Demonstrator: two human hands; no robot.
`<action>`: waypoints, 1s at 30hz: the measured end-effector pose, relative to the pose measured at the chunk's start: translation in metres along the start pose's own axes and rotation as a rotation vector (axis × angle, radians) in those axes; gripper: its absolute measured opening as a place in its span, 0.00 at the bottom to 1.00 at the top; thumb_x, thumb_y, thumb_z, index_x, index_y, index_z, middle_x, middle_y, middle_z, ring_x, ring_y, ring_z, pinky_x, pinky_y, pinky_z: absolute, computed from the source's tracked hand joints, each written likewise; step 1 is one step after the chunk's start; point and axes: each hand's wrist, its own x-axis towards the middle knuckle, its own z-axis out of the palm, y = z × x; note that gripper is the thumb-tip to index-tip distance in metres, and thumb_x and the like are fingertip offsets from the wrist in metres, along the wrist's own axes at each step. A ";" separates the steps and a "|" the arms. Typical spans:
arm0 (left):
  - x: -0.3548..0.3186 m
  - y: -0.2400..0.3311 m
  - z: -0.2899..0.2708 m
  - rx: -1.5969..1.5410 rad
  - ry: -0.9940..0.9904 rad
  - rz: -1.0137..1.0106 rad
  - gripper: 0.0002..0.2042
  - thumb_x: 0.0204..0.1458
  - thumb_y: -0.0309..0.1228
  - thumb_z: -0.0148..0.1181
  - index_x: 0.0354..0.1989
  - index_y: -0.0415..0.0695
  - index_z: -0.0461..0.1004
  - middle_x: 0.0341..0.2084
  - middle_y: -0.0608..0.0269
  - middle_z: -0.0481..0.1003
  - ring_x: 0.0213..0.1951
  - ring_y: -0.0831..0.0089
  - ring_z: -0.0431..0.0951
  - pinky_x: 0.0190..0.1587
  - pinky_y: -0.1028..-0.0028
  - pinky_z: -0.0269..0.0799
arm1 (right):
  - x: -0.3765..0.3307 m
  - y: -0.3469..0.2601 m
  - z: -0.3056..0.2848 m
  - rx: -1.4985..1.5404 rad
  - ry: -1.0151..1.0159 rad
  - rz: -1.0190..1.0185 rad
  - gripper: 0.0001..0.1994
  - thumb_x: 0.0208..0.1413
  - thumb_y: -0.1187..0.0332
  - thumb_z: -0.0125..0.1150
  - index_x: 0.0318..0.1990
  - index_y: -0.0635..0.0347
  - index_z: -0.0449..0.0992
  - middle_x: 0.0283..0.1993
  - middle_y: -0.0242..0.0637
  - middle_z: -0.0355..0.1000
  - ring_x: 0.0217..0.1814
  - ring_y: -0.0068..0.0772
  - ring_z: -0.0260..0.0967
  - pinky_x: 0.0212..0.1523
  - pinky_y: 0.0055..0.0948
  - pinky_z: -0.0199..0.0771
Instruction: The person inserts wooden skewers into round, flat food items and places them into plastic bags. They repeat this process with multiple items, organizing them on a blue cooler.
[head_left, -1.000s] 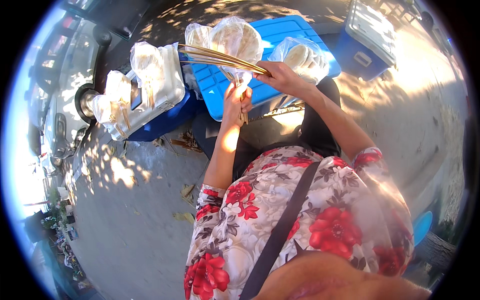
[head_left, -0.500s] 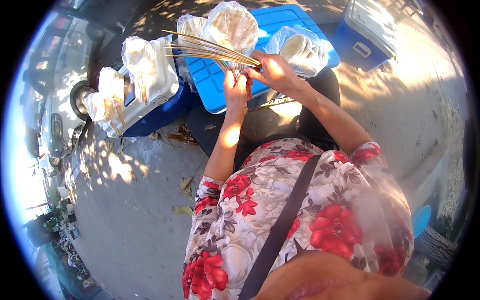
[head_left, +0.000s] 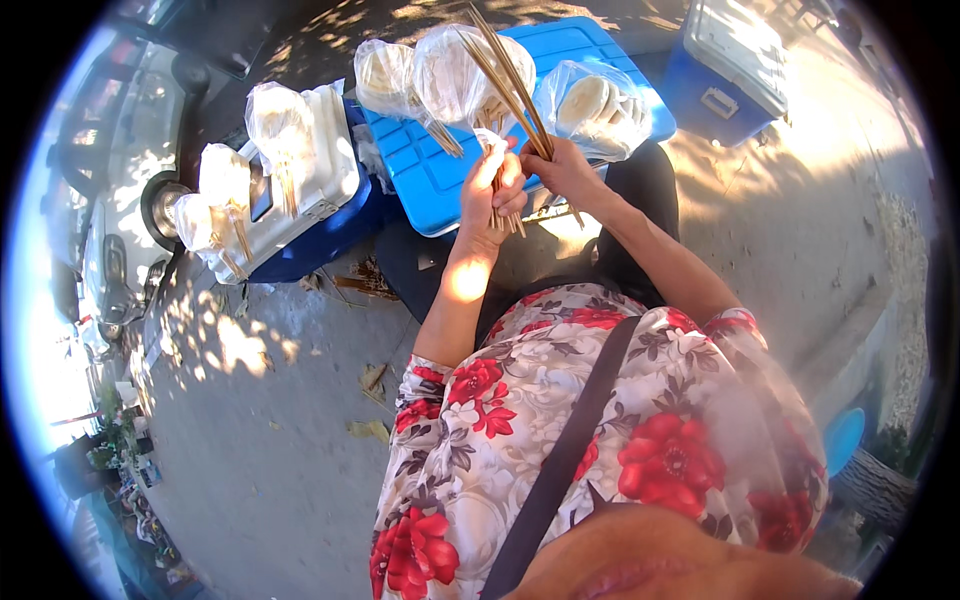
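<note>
My left hand [head_left: 492,200] is closed around the wooden sticks [head_left: 508,224] of a clear plastic bag [head_left: 462,78] of pale, round flat food. Stick ends poke out below its fingers, and gathered plastic shows at its top. Beside it, my right hand [head_left: 566,176] grips a bundle of long thin wooden skewers [head_left: 508,80], now steeply tilted, with tips pointing up and away. Both hands are above the near edge of a blue cooler lid [head_left: 410,170]. More bagged food on sticks [head_left: 388,82] lies at the lid's far left. Another plastic bag of pale discs [head_left: 598,108] rests at its right.
To the left stands a white-lidded blue cooler [head_left: 325,160] carrying several bagged stick bundles [head_left: 280,125] and a dark phone-like object [head_left: 260,196]. Another blue and white cooler [head_left: 728,80] is at the far right. Dry leaves [head_left: 368,428] lie on the grey pavement.
The skewers in my right hand have swung from pointing left to nearly upright. My left hand has shifted slightly and turned, wrapping the bag's sticks, whose lower ends now show.
</note>
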 end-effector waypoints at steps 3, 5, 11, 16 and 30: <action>0.016 0.003 0.005 0.320 0.077 -0.028 0.10 0.60 0.35 0.45 0.41 0.40 0.62 0.16 0.69 0.62 0.10 0.85 0.53 0.10 0.82 0.50 | -0.017 0.000 -0.008 0.050 0.097 0.061 0.10 0.54 0.63 0.56 0.32 0.63 0.73 0.22 0.27 0.69 0.21 0.15 0.60 0.22 0.18 0.59; 0.039 0.011 0.002 0.507 0.129 -0.035 0.10 0.58 0.35 0.48 0.37 0.41 0.62 0.16 0.68 0.63 0.10 0.84 0.55 0.10 0.81 0.51 | -0.029 -0.010 -0.022 0.076 0.166 0.120 0.11 0.55 0.62 0.55 0.33 0.63 0.73 0.22 0.26 0.68 0.19 0.13 0.58 0.19 0.18 0.58; 0.120 0.038 -0.073 0.618 0.280 0.038 0.10 0.57 0.36 0.49 0.30 0.44 0.60 0.16 0.65 0.64 0.11 0.82 0.57 0.11 0.79 0.53 | -0.090 -0.018 -0.046 0.335 0.147 0.112 0.14 0.61 0.58 0.49 0.40 0.61 0.71 0.21 0.27 0.64 0.15 0.09 0.48 0.15 0.15 0.47; 0.134 0.063 -0.125 0.563 0.378 -0.016 0.12 0.58 0.38 0.49 0.36 0.41 0.63 0.19 0.63 0.66 0.14 0.81 0.60 0.15 0.78 0.58 | -0.119 -0.013 -0.047 0.546 0.182 0.171 0.16 0.64 0.58 0.40 0.39 0.61 0.69 0.23 0.29 0.62 0.14 0.11 0.46 0.15 0.15 0.46; 0.072 0.014 0.027 1.571 0.000 0.871 0.22 0.53 0.37 0.57 0.50 0.34 0.66 0.42 0.47 0.72 0.40 0.58 0.75 0.41 0.66 0.71 | -0.124 0.000 -0.068 0.536 0.410 0.110 0.13 0.63 0.61 0.43 0.45 0.60 0.65 0.23 0.30 0.65 0.19 0.18 0.60 0.18 0.17 0.60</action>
